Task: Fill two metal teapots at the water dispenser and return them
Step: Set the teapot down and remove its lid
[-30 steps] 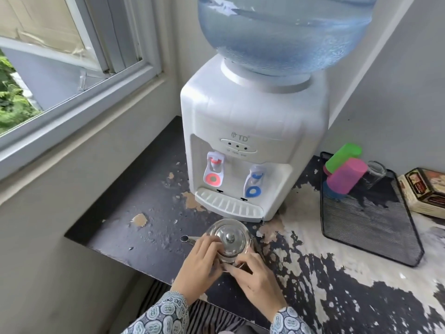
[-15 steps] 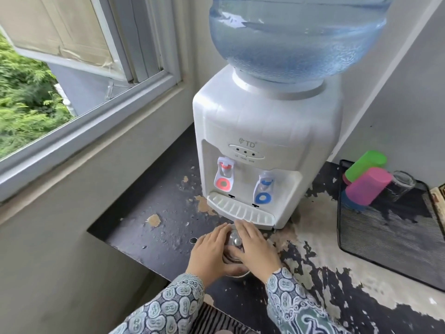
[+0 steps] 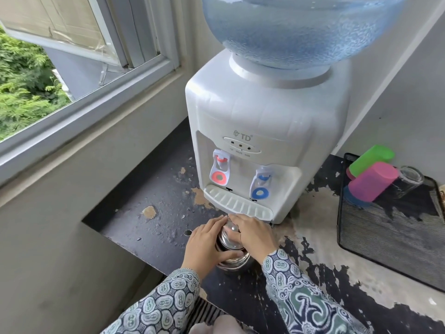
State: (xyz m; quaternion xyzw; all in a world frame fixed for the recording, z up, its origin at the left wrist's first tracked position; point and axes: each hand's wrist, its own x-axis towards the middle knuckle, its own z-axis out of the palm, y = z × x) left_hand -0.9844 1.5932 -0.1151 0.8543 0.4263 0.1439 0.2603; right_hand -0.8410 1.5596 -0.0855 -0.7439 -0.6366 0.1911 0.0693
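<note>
Both hands on one teapot, just below the dispenser's drip tray

The metal teapot (image 3: 230,247) stands on the counter (image 3: 154,227) at lower centre of the frame, directly under the front lip of the water dispenser (image 3: 262,145) and between the two hands. The left hand (image 3: 207,244) wraps the pot's left flank, thumb across its front; the right hand (image 3: 254,236) lies over the lid, fingers around the knob. The spout points left, its open tip showing just left of the left hand. Both taps sit up and slightly right of the pot, the red tap (image 3: 219,168) nearer than the blue tap (image 3: 261,183), so the lid likely comes off first. No second teapot is in view.
</note>
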